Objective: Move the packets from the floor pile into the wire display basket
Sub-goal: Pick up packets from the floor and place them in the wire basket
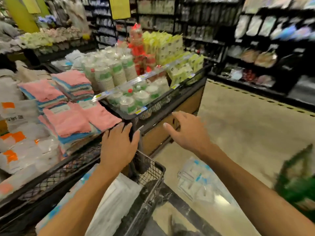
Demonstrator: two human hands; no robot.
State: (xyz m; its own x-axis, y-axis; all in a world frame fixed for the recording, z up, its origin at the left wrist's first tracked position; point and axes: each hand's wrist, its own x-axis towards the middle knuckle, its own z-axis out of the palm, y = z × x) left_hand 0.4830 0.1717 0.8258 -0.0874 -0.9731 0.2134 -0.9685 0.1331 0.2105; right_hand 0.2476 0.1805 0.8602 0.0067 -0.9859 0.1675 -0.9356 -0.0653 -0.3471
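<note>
Left hand (119,147) fingers loosely spread on the wire basket (150,169) corner; right hand (189,132) open, empty, above floor packets (196,181).

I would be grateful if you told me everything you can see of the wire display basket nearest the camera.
The wire display basket is a dark metal mesh bin with a thicker top rim and a rounded corner, seen from above at the bottom centre. It stands on the floor against a larger mesh display bin holding pink cloths. White and blue-printed packets lie inside it. The left hand hangs open just above its far edge; whether it touches the rim cannot be told. More packets lie on the floor to its right.
</note>
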